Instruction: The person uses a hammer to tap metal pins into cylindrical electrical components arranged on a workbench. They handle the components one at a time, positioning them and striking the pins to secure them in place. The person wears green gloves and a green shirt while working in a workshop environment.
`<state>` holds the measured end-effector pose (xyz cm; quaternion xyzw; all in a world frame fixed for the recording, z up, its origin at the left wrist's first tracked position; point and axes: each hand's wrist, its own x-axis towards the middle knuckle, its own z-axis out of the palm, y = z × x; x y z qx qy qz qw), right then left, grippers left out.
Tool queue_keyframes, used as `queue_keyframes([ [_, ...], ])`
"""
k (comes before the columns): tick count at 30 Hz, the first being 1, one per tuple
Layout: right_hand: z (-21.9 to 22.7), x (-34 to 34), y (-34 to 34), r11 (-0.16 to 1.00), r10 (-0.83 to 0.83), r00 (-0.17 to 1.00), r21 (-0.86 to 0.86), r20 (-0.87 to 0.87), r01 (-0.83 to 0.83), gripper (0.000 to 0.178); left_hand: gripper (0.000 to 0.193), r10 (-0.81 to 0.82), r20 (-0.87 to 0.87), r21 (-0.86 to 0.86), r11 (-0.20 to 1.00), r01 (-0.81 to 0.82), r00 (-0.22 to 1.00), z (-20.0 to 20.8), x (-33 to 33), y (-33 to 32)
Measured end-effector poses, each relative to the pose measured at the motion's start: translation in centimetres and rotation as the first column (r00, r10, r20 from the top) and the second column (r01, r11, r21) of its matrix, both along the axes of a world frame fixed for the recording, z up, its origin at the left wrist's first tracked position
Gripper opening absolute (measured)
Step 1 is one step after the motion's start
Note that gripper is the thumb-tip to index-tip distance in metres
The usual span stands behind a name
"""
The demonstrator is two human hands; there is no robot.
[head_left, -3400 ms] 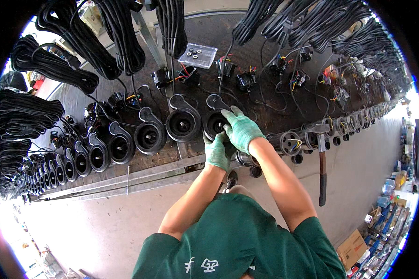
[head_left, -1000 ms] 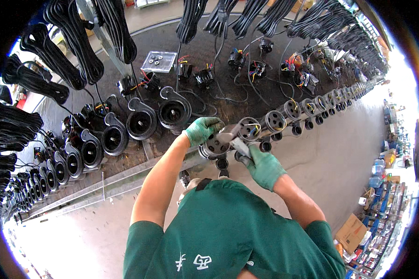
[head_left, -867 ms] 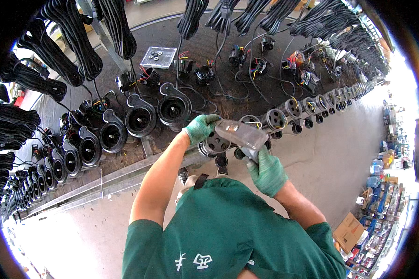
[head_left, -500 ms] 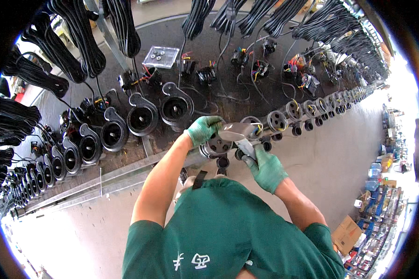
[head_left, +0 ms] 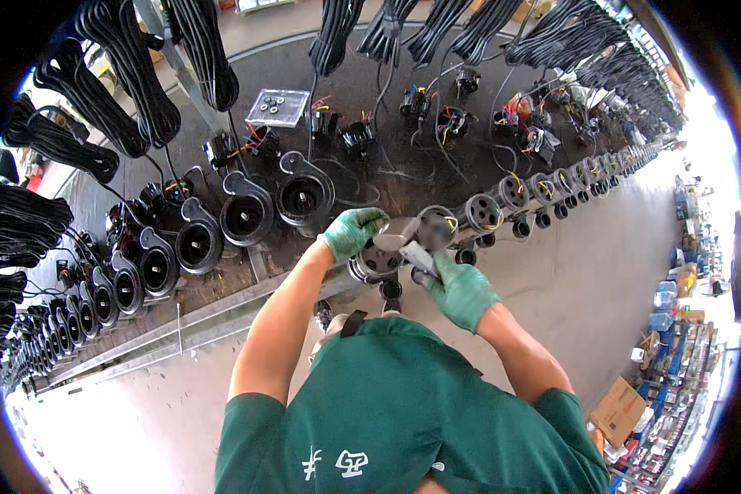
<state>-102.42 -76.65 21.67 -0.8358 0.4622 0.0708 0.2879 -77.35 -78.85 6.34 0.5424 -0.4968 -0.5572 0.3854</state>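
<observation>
Head view: relative to the near can (head_left: 380, 260), your work appears partway; hooked black cups (head_left: 305, 200) line its left, wired cans (head_left: 484, 213), seemingly remaining, its right. Your right hand (head_left: 466, 291) clamps the hammer (head_left: 398, 235) above it; your left hand (head_left: 353, 234) bends at its upper-left rim, grip indeterminable.
</observation>
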Motion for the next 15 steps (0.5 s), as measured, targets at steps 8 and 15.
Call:
queue_keyframes([
  [8, -5.9, 0.1, -2.6, 0.99, 0.142, 0.982, 0.012, -0.128, -0.141, 0.039, 0.024, -0.021, -0.013, -0.038, 0.999, 0.021, 1.0, -1.1, -0.2, 0.0],
  [15, -3.9, -2.8, -2.2, 0.994, 0.107, 0.994, -0.011, -0.036, -0.108, 0.034, 0.042, 0.042, -0.026, -0.04, 0.998, -0.043, 0.999, 0.4, -0.2, 1.6],
])
